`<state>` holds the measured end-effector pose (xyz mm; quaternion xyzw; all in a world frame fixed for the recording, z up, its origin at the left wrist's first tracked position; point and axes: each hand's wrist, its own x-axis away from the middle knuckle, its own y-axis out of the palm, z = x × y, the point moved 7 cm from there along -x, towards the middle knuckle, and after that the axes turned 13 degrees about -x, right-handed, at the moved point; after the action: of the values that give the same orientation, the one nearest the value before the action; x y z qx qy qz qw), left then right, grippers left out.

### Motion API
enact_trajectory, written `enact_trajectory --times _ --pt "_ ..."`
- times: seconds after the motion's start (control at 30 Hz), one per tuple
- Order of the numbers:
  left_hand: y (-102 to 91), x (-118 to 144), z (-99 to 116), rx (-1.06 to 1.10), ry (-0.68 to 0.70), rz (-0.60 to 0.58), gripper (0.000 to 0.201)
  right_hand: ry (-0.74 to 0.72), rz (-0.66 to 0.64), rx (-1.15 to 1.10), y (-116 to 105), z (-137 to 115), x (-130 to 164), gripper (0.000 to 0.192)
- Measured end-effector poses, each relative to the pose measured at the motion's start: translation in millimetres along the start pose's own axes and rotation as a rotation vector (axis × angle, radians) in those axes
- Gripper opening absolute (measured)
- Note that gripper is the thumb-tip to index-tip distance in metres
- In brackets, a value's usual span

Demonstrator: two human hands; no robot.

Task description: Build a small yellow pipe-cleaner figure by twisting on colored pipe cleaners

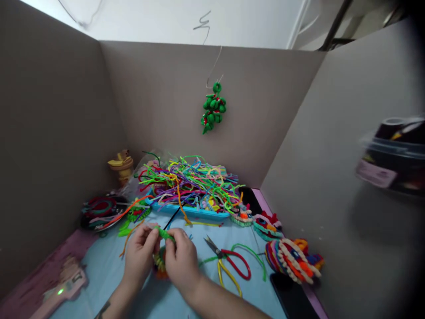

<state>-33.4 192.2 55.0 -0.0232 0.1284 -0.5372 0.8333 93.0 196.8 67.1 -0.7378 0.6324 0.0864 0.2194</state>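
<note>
Between my two hands is a short green piece of pipe cleaner (165, 234), bent or coiled thick. My left hand (141, 248) pinches its left end, and my right hand (182, 256) grips its right end. Under and between the hands sits a multicoloured pipe-cleaner piece (160, 261) with yellow and orange rows, mostly hidden by my right hand. To the right lie scissors (219, 254) with one red and one yellow handle, blades apart. A loose green pipe cleaner (254, 253) curves behind them on the blue cloth (109, 270).
A blue tray (199, 213) heaped with coloured pipe cleaners (195, 179) stands at the back. Finished-looking pipe-cleaner figures (294, 260) line the right side near a black phone (292, 297). A green ornament (213, 108) hangs on the back panel. A pink device (66, 288) lies at left.
</note>
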Motion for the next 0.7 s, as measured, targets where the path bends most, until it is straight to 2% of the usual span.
enact_trajectory --times 0.13,0.27,0.4,0.57,0.7 --pt "-2.3 -4 1 -0.046 -0.013 -0.014 0.021 0.098 0.023 -0.092 5 11 4 0.016" --pt "5.3 -1 2 -0.078 0.005 -0.04 0.021 0.122 0.041 -0.117 -5 17 10 0.016" --pt "8.8 7 3 -0.076 0.036 -0.053 0.019 0.085 0.048 -0.107 -15 11 13 0.016" --pt "0.2 18 -5 -0.099 -0.014 0.004 0.023 -0.002 0.034 -0.028 -16 4 16 0.017" --pt "4.0 24 -4 -0.106 -0.058 -0.044 0.025 -0.039 0.063 0.06 -19 8 20 0.019"
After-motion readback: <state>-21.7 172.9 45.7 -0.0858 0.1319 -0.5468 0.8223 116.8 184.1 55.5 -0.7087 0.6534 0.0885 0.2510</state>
